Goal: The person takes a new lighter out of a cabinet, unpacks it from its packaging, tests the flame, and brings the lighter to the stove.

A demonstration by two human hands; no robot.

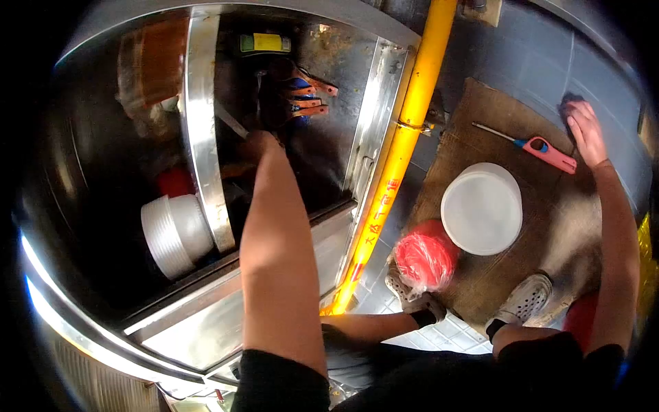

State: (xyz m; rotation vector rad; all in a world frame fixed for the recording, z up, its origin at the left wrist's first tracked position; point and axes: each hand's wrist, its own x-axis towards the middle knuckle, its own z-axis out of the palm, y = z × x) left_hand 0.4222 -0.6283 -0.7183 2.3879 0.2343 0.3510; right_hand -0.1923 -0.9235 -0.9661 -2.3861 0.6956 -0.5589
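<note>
My left arm reaches into a dark metal cabinet, and my left hand (264, 143) is in shadow beside the upright metal post (200, 123); its fingers are too dark to make out. A pale flat strip (232, 122) shows next to it. Just above lie several wooden-handled tools (309, 99). My right hand (587, 130) rests with its fingers spread near the edge of the brown floor mat (473, 123), on a small dark thing or shadow. The pink lighter (549, 154) with a long metal nozzle lies on the mat to its left.
A white round tub (482, 209) and a red bundle in clear plastic (427, 255) stand on the mat near my feet. A yellow pipe (412, 117) runs beside the cabinet. Inside are stacked white bowls (175, 233), a green-and-yellow box (266, 43) and a brown item (161, 62).
</note>
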